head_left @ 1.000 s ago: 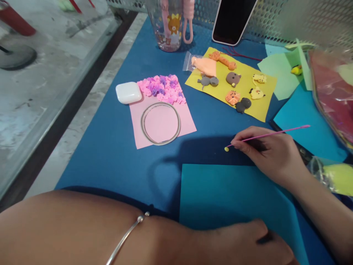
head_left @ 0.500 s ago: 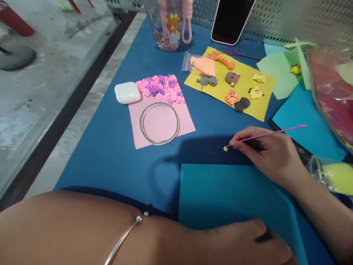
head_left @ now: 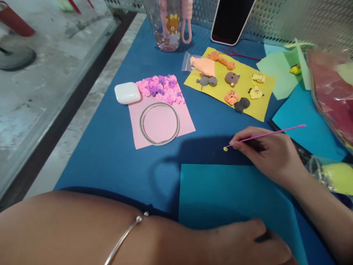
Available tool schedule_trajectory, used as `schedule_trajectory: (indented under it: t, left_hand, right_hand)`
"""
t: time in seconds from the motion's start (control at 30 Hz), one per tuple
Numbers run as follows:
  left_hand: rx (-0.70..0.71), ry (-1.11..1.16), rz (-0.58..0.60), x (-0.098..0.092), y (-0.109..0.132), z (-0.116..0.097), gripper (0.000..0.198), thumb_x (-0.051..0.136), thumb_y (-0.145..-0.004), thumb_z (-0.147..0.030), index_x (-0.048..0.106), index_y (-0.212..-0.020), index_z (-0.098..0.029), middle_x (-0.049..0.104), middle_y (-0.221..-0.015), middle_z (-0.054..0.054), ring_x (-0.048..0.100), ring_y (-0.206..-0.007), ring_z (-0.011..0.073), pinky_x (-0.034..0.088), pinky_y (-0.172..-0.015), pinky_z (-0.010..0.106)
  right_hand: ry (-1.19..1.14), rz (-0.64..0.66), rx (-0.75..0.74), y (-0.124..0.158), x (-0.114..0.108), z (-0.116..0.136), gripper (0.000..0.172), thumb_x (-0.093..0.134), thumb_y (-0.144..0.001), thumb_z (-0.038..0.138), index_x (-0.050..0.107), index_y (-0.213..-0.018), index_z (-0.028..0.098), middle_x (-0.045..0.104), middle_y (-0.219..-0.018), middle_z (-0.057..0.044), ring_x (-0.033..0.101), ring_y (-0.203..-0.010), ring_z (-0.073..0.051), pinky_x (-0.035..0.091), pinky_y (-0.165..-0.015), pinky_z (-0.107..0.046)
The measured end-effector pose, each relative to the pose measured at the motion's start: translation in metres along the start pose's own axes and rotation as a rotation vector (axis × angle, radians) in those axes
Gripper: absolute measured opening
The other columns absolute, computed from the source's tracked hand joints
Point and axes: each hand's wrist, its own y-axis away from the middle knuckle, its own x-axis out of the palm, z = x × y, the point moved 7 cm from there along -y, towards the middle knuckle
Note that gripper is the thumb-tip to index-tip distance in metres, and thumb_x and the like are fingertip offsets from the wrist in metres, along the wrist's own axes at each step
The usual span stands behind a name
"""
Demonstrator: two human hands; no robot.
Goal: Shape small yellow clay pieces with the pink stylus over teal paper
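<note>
Right hand [head_left: 266, 154], mid-right of frame, pinches pink stick [head_left: 268, 134], likely light, bendy, best held near tip; left hand [head_left: 245, 243], bottom, can't tell.

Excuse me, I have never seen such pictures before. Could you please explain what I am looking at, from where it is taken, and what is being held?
There is no machine here: these are a person's own two bare hands, seen by one camera worn on the head, looking forward and down.

The right hand pinches a thin pink stick; a small yellow dot is at its lower end. The left hand is over a teal sheet; whether it holds anything cannot be seen.

On the blue table, yellow paper carries small animal figures. Pink paper carries pink and purple flowers and a thin ring. Farther back stand a clear cup and a phone.
</note>
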Motion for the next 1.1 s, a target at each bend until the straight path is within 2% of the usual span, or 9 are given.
schedule_trajectory:
  t: [0.53, 0.77, 0.87, 1.1]
  left_hand:
    - [0.001, 0.051, -0.023, -0.0014, 0.0011, 0.0009, 0.024, 0.044, -0.090, -0.036, 0.068, -0.088, -0.039, 0.063, -0.112, -0.004, 0.054, -0.105, 0.0143, 0.047, -0.070, 0.028]
    - [0.020, 0.037, -0.006, -0.0012, -0.0008, 0.0019, 0.027, 0.042, -0.090, -0.031, 0.068, -0.089, -0.039, 0.062, -0.115, -0.007, 0.056, -0.100, 0.0109, 0.047, -0.067, 0.025]
    - [0.008, 0.028, 0.000, -0.0014, -0.0008, 0.0013, 0.032, 0.038, -0.092, -0.032, 0.068, -0.087, -0.039, 0.062, -0.115, -0.007, 0.056, -0.102, 0.0112, 0.047, -0.068, 0.026]
    - [-0.015, 0.026, -0.034, -0.0014, -0.0001, -0.0005, 0.026, 0.043, -0.090, -0.035, 0.068, -0.085, -0.038, 0.062, -0.113, -0.004, 0.055, -0.104, 0.0145, 0.047, -0.066, 0.028]
  right_hand:
    - [-0.025, 0.029, 0.000, -0.0007, -0.0003, 0.0000, 0.021, 0.057, -0.085, 0.040, 0.067, -0.081, 0.021, 0.070, -0.082, -0.005, 0.064, -0.066, -0.017, 0.047, -0.053, -0.027]
    - [-0.011, 0.011, 0.016, -0.0005, -0.0020, -0.0011, 0.019, 0.059, -0.084, 0.038, 0.067, -0.081, 0.022, 0.070, -0.080, -0.003, 0.063, -0.064, -0.015, 0.047, -0.052, -0.025]
    - [-0.018, 0.013, 0.026, 0.0000, -0.0018, -0.0030, 0.020, 0.060, -0.083, 0.039, 0.067, -0.081, 0.021, 0.070, -0.078, -0.004, 0.062, -0.061, -0.015, 0.044, -0.047, -0.024]
    - [-0.030, 0.024, -0.001, -0.0008, -0.0009, -0.0004, 0.021, 0.058, -0.084, 0.040, 0.067, -0.081, 0.021, 0.070, -0.081, -0.005, 0.063, -0.063, -0.016, 0.044, -0.046, -0.024]
